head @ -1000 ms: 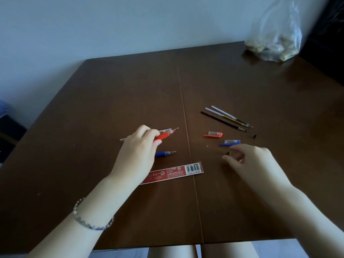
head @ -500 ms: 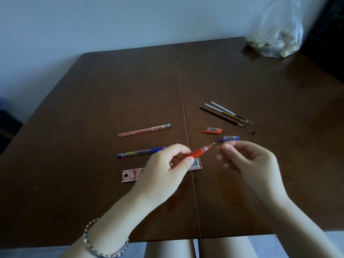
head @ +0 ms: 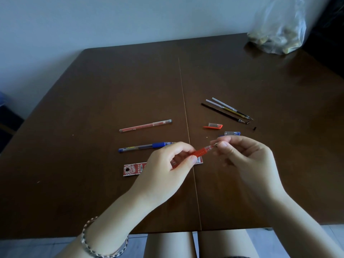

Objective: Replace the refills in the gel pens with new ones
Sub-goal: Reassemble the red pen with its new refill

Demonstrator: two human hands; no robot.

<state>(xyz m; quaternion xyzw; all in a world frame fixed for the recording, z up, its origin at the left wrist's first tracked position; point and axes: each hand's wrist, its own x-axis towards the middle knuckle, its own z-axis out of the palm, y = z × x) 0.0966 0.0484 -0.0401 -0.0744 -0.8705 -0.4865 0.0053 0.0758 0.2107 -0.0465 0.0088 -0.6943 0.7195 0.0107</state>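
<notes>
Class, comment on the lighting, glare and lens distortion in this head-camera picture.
Head view: dim, bluish light; table dark, with soft glare at its far right near the plastic bag; wide-angle lens bows the table edges; hands and red pen slightly soft.

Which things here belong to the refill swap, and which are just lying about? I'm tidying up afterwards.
Belong to the job:
- red grip section with refill, held by left hand and right hand
- clear red pen barrel
- blue gel pen
- three loose thin refills
- red cap and blue cap
- red refill packaging card

Lying about:
- clear plastic bag at the table's far corner
</notes>
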